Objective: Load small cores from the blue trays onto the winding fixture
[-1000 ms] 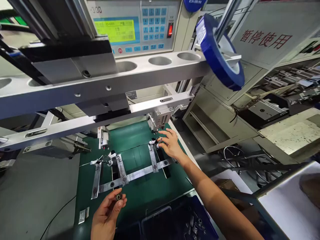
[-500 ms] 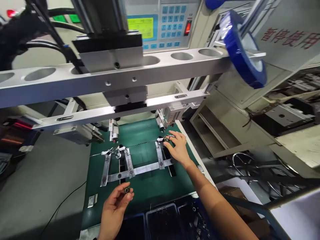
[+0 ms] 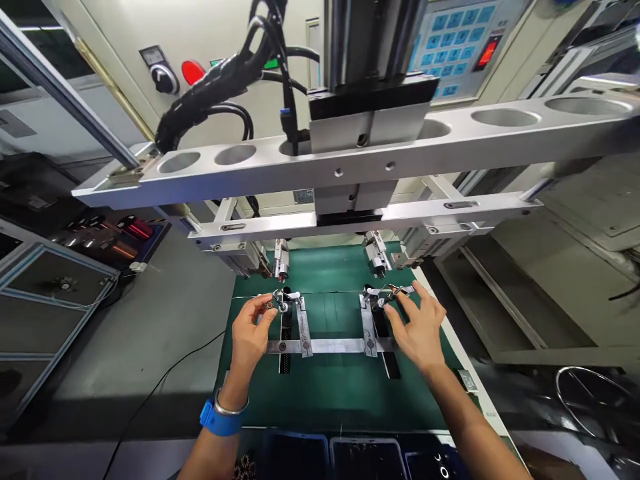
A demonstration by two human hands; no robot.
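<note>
Our left fingers (image 3: 268,321) are pinching a toothed core (image 3: 270,305) near the left end of the metal fixture (image 3: 335,346), our right fingers (image 3: 397,325) are curving at its right, hold unclear, and we should be keeping both steady.

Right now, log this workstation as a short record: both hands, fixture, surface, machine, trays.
Left hand: pinches a small toothed metal part at the fixture's left end
Left wrist: blue wristband and metal bangle
Right hand: fingertips at the fixture's right end; grip unclear
Fixture: metal bar fixture with cross arms, above the green work surface
Machine: silver beam with round holes, spanning overhead
Controls: blue keypad beside a red rocker switch
Trays: dark trays along the near edge
</note>
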